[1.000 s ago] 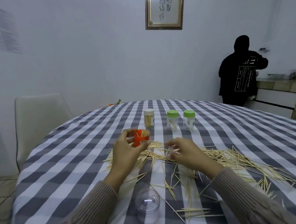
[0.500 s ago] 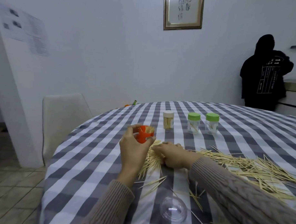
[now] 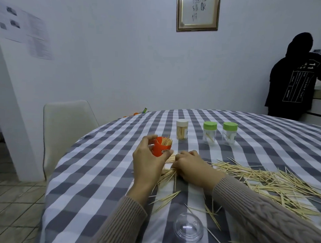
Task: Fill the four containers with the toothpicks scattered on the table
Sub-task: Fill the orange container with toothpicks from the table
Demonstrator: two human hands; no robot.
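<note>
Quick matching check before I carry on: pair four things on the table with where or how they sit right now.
Things:
1. orange container
2. white-capped jar
3. clear dome lid
4. right hand

States:
A. lies alone at the near edge of the table, by the sleeves
B. stands capped and packed with toothpicks, left of the two green-capped jars
C. held up off the cloth by the left hand, toothpicks poking from its open top
D. fingers curled down on a bunch of toothpicks on the cloth

Pairs: 1-C, 2-B, 3-A, 4-D
</note>
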